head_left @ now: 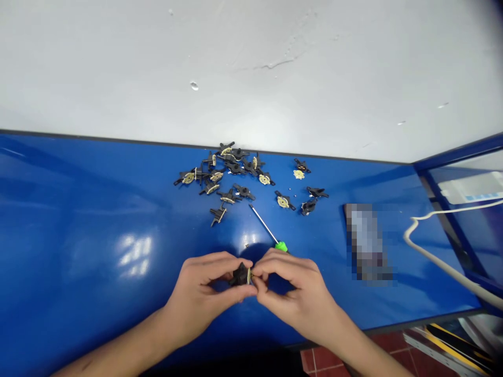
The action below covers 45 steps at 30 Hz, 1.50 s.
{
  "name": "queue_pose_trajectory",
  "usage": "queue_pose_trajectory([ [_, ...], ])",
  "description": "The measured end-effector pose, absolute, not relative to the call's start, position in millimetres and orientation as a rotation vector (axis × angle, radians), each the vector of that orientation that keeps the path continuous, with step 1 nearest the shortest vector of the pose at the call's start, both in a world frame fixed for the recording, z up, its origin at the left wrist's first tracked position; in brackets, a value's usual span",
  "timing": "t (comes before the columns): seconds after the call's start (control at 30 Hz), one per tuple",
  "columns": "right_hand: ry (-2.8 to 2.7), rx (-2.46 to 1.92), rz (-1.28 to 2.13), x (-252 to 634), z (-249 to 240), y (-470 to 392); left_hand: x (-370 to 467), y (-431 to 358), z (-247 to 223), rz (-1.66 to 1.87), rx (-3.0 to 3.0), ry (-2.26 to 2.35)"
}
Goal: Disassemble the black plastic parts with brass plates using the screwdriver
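Between the thumb and fingers of my left hand (212,280) is a black plastic part (239,274) with a pale round plate on its right side. My right hand (293,285) pinches at that plate from the right; a tiny brass-coloured bit shows at its fingertips, too small to name. Just beyond my right hand lies a screwdriver (265,225) with a green handle, its shaft pointing away to the left. Farther back, a loose group of similar black parts (234,167) is spread out, several with pale plates showing.
More black parts (308,207) lie right of the group, near a loose-looking pale plate (299,174). A blurred-out dark rectangular object (367,241) rests on the blue table (78,220) at right. A whitish cable (436,256) crosses the right end. A white wall (236,68) stands behind.
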State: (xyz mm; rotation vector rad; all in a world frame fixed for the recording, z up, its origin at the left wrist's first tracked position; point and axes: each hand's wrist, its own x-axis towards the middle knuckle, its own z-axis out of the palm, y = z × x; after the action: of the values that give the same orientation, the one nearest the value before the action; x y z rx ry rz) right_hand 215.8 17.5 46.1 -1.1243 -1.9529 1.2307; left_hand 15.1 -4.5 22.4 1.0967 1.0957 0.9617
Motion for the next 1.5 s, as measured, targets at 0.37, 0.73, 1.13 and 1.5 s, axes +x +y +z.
queue_pose_trajectory([
  [0.37,-2.046,-0.867,1.166,217.1,41.7,20.8,13.7,9.4,28.9,0.551,0.521,0.831],
  [0.73,-2.429,-0.563,0.792,220.4,51.4,17.6,4.1,10.3,25.9,0.246,0.346,0.69],
  [1.13,-2.357,-0.647,0.867,224.8,52.7,16.8,9.7,9.1,31.6,0.424,0.344,0.684],
  [1.5,-2.05,-1.017,1.032,220.7,38.6,8.4,17.8,3.3,31.9,0.694,0.498,0.843],
])
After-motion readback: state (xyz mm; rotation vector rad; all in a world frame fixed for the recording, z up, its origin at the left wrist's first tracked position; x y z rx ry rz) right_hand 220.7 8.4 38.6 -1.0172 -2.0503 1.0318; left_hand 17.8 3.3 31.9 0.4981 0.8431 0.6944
